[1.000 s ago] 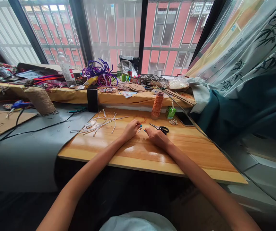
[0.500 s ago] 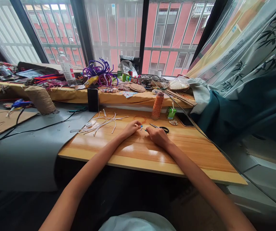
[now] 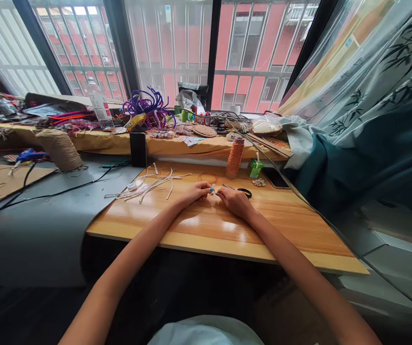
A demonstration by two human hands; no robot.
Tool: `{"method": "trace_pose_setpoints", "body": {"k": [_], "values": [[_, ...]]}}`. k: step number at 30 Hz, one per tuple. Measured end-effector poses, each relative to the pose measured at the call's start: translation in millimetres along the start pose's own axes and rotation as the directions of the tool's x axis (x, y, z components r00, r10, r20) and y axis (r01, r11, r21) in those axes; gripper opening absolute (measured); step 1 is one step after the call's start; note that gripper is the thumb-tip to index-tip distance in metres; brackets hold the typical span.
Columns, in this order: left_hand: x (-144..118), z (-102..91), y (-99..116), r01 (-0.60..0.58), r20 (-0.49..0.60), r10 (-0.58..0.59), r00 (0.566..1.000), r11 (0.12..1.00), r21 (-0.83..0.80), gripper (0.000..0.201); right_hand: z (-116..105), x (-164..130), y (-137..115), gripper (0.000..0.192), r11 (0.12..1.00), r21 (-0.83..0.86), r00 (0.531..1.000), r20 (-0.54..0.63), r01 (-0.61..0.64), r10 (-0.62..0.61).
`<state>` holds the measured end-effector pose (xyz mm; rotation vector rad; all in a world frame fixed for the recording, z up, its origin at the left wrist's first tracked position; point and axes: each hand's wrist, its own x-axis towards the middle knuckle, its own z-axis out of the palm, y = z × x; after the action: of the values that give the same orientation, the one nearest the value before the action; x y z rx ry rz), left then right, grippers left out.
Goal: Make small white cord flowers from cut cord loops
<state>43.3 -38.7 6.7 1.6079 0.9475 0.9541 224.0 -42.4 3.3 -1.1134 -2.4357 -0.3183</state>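
Note:
My left hand [image 3: 193,192] and my right hand [image 3: 234,201] rest on the wooden board [image 3: 292,225], fingertips meeting around a small whitish piece with a blue-green speck [image 3: 212,189]. Both hands pinch it; what it is cannot be made out. Thin orange cord [image 3: 208,177] loops on the board just beyond my fingers. Black-handled scissors [image 3: 242,191] lie right behind my right hand. An orange cord spool [image 3: 235,157] stands upright farther back.
Pale cut strips [image 3: 152,184] lie left of my hands. A green carton [image 3: 254,168], small shells [image 3: 258,182], a dark phone [image 3: 138,149], a jute spool [image 3: 61,149] and a blue glue gun [image 3: 28,155] stand around. The cluttered sill [image 3: 191,143] runs behind; curtains [image 3: 371,120] hang right.
My two hands have drawn closer together, fingertips now meeting on the small piece, and shifted slightly away from me. Everything else on the board stays put.

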Motion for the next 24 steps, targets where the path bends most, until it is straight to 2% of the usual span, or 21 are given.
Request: {"method": "trace_pose_setpoints", "body": {"k": [5,10,12,16,19,21,24], "values": [[5.6,-3.9,-4.9,-0.028,-0.072,0.029,0.997,1.000,0.011,0.027,6.2,2.1,4.7,0.020,0.998,0.049,0.999,-0.008,-0.037,0.037],[10.5,-12.5,-6.5,-0.060,-0.162,0.072,0.984,0.995,0.078,0.025,8.0,1.4,9.2,0.026,0.978,0.128,0.976,-0.120,-0.166,0.181],[9.8,-12.0,-6.1,-0.061,-0.152,0.082,0.985,0.988,0.139,0.023,3.5,0.0,8.9,0.031,0.967,0.178,0.962,-0.169,-0.183,0.213],[6.2,-7.0,-5.8,-0.075,-0.092,0.105,0.990,0.956,0.284,0.016,-11.6,-2.2,7.6,0.034,0.941,0.307,0.947,-0.237,-0.139,0.217],[6.1,-6.4,-8.0,-0.079,-0.073,0.116,0.991,0.917,0.391,0.016,-22.1,-1.5,9.2,0.033,0.896,0.423,0.908,-0.310,-0.133,0.281],[7.4,-8.0,-9.3,-0.085,-0.094,0.141,0.985,0.888,0.451,0.018,-26.5,0.1,11.9,0.036,0.786,0.605,0.853,-0.336,-0.130,0.400],[8.3,-10.7,-7.7,-0.123,-0.109,0.207,0.972,0.847,0.518,0.023,-28.9,3.1,16.7,0.033,0.431,0.900,0.760,-0.235,-0.065,0.606]]}}
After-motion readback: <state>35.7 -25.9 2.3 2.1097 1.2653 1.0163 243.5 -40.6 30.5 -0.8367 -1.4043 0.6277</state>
